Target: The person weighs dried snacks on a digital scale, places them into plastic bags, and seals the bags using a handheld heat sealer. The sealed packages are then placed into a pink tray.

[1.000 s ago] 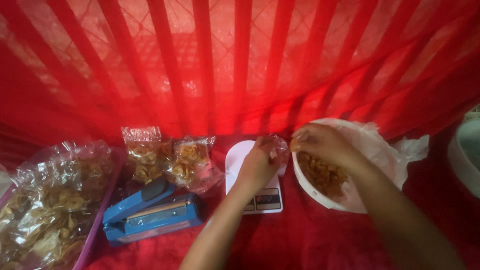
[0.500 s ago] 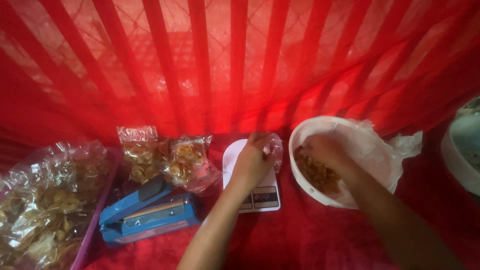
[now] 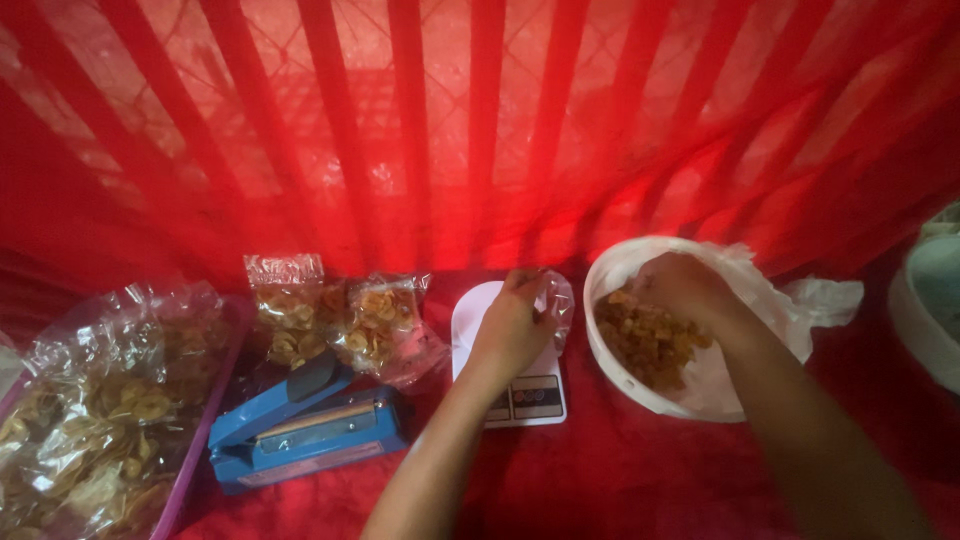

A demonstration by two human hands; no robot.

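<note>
A red curtain hangs across the far side, striped with light, over a red cloth-covered table.

At the far left, a large clear bag of banana chips spills over a purple tray. Right of it lies a blue impulse sealer, and behind that stand two filled chip packets.

At centre right, a white bowl lined with a clear plastic bag holds a heap of brownish fried snack pieces. A pale round tub shows at the right edge.

The white kitchen scale sits between sealer and bowl. The left hand holds a small clear pouch on its platform, fingers pinched on the pouch's mouth to keep it open.

The change is on the right: a second ago the right hand was up beside the pouch, next to the left hand; half a second ago it was crossing into the bowl; now it is down in the bowl on the heap. Its fingers curl downward into the pieces; whether they are closed on a scoop I cannot tell. The left hand and pouch have kept their place on the scale throughout. So one handful seems delivered, and the pouch is partway filled rather than finished.
</note>
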